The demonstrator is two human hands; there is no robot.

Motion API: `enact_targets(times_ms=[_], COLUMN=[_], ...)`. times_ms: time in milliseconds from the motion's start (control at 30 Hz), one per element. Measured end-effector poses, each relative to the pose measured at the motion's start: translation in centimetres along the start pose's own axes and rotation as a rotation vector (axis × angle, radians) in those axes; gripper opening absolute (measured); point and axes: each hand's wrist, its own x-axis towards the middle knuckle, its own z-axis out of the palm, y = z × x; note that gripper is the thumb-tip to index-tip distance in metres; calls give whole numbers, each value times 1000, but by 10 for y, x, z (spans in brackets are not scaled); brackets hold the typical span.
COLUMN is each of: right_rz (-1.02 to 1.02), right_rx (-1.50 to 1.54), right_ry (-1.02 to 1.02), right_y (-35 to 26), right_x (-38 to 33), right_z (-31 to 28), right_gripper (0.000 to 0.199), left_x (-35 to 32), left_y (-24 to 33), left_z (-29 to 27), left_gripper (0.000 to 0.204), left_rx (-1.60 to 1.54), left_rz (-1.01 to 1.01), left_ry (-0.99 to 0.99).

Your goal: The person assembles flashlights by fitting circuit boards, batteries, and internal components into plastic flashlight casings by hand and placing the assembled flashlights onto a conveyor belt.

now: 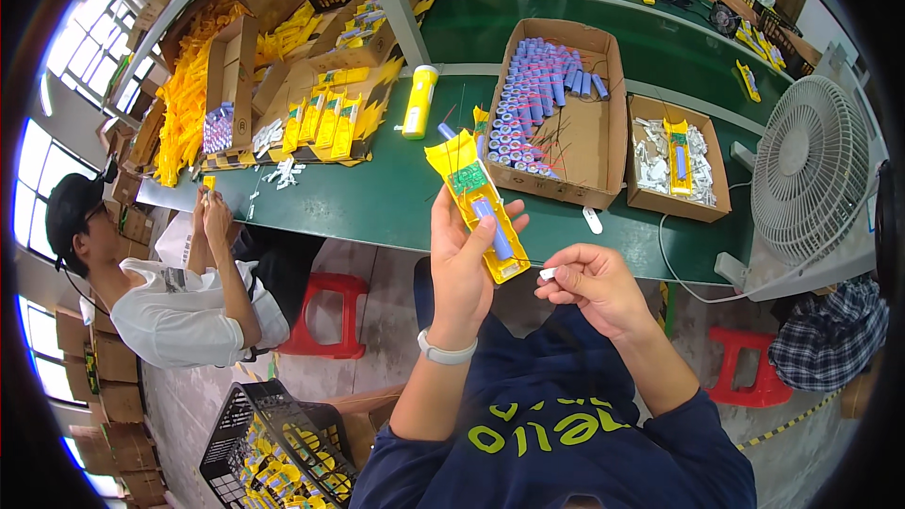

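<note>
My left hand (454, 269) is closed around a yellow plastic housing (451, 156), holding it tilted above the table's near edge. Inside the housing sit a green circuit board (468, 178) and a blue cylindrical battery cell (502, 245), with my thumb over part of the cell. Thin wires stick out near its upper end. To the right of the housing's lower end, my right hand (603, 290) pinches a small white plastic piece (548, 273) between thumb and fingers. The piece is apart from the housing.
On the green table (368, 198) stand a cardboard box (584, 137) of blue cells, a smaller box (650, 203) of white pieces, a yellow flashlight (419, 104) and a fan (809, 170). A co-worker (179, 306) sits left. A black crate (222, 424) of yellow assemblies is lower left.
</note>
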Motion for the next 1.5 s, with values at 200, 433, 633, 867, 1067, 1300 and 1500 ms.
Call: enact_targets(times_ms=[200, 433, 633, 867, 1067, 1300, 1500], right_rz=[-37, -230, -562, -600, -503, -488, -455], right_rx=[24, -517, -903, -741, -576, -569, -736], right_ry=[-23, 161, 194, 265, 342, 358, 425], right_y=[8, 5, 10, 24, 28, 33, 31], right_x=[5, 8, 6, 2, 5, 7, 11], right_z=[-1, 22, 28, 29, 32, 34, 26], right_gripper=[12, 10, 7, 5, 9, 12, 18], left_x=[-3, -5, -5, -7, -10, -11, -13], left_y=[-2, -5, -8, -8, -12, -15, -18], left_z=[6, 8, 9, 12, 16, 19, 19], left_gripper=[61, 64, 61, 61, 62, 64, 65], left_rx=[13, 63, 115, 101, 83, 135, 172], left_rz=[26, 60, 129, 139, 182, 223, 251], left_ry=[0, -9, 15, 17, 27, 19, 16])
